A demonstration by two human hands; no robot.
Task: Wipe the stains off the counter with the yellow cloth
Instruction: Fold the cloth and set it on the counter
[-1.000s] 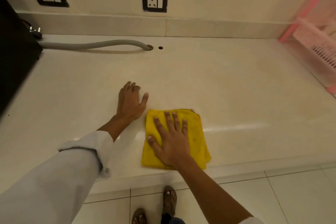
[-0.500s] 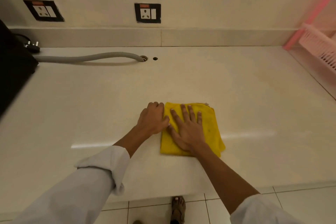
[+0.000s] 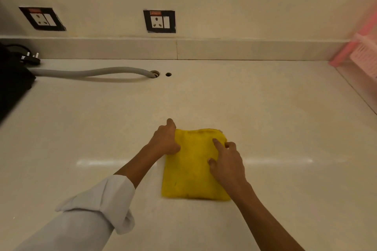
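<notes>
The folded yellow cloth [image 3: 191, 167] lies flat on the pale counter [image 3: 265, 120], near its middle. My left hand [image 3: 166, 140] is curled against the cloth's upper left corner, fingers closed on that edge. My right hand [image 3: 226, 164] rests on the cloth's right side, index finger stretched out on the fabric, the other fingers bent at the right edge. I make out no distinct stains on the counter around the cloth.
A grey corrugated hose [image 3: 91, 71] runs from a black appliance [image 3: 12, 85] at the left into a hole [image 3: 155, 73] at the back; a second small hole [image 3: 168, 74] sits beside it. Two wall sockets [image 3: 159, 21] are above. A pink rack [image 3: 361, 53] stands at the right.
The cloth has slid farther from the counter's front edge. My left hand came from the bare counter to the cloth's left corner and curled. My right hand went from flat to bent fingers at the right edge.
</notes>
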